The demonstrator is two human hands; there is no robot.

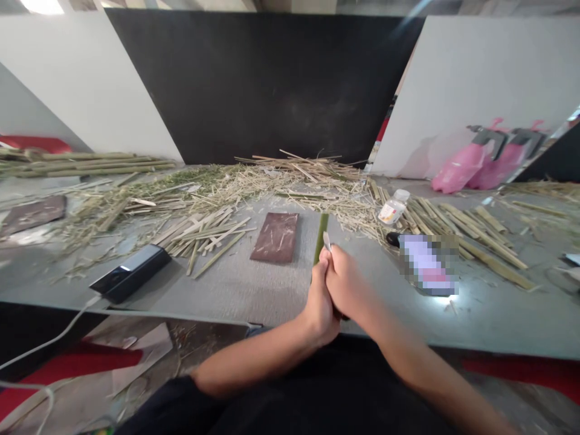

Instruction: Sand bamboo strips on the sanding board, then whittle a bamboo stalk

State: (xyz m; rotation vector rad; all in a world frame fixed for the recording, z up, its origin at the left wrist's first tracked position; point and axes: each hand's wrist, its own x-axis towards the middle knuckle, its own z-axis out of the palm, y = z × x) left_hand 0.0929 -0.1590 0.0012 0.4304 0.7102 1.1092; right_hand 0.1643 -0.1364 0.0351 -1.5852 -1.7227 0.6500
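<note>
Close together at the table's front edge are my two hands. My left hand (pixel 319 302) is closed round a green bamboo strip (pixel 321 229), which points away from me over the table. My right hand (pixel 347 278) grips a knife, whose short pale blade (pixel 327 241) sticks out past the fingers beside the strip. The knife's handle is mostly hidden in the fist. A flat brown piece (pixel 275 237), scuffed with pale marks, lies on the table just left of the strip.
Split bamboo strips (pixel 211 232) and shavings (pixel 254 184) cover the back. At right lie a phone (pixel 426 263), a clear bottle (pixel 394 207) and bamboo pieces (pixel 475 235); pink spray bottles (pixel 460 164) stand behind. A black device (pixel 131 273) with a white cable is at left.
</note>
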